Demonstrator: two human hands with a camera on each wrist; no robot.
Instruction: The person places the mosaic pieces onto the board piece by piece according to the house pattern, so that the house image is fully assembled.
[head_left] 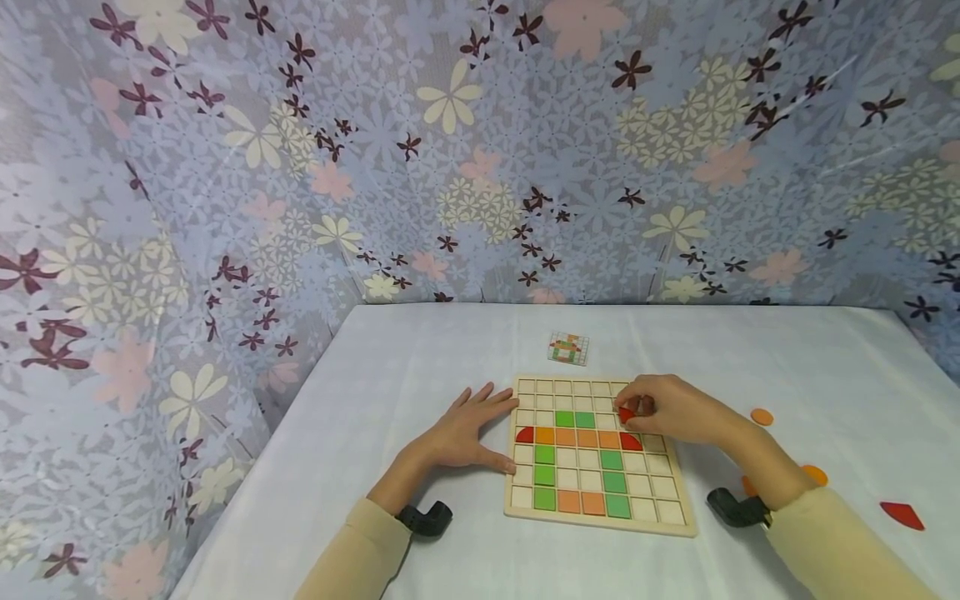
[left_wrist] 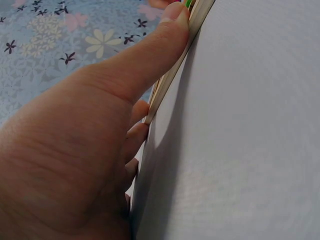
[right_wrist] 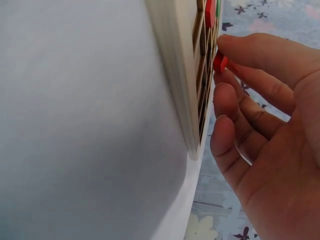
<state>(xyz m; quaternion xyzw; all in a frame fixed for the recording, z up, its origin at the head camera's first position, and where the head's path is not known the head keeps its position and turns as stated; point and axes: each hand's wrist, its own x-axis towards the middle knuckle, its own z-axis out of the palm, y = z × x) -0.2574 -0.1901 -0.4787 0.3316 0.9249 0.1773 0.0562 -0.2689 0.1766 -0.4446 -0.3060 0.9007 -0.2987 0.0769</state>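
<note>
A wooden grid board (head_left: 600, 524) lies on the table, with green, orange and red tiles in some of its cells. My left hand (head_left: 465, 429) rests at the board's left edge, fingers spread; in the left wrist view its thumb (left_wrist: 160, 47) touches the wooden side. Over the right part of the grid, my right hand (head_left: 678, 410) pinches a small red tile (right_wrist: 220, 62) between thumb and fingers. Just below it, a red quarter-round tile (head_left: 631, 442) sits in the orange row, and another red tile (head_left: 525, 435) sits at that row's left end.
A small pattern card (head_left: 567, 348) lies behind the board. To the right are an orange disc (head_left: 761, 417), another orange disc (head_left: 815, 475), an orange piece partly hidden by the right forearm, and a loose red tile (head_left: 903, 515). Flowered cloth (head_left: 480, 150) hangs behind the table.
</note>
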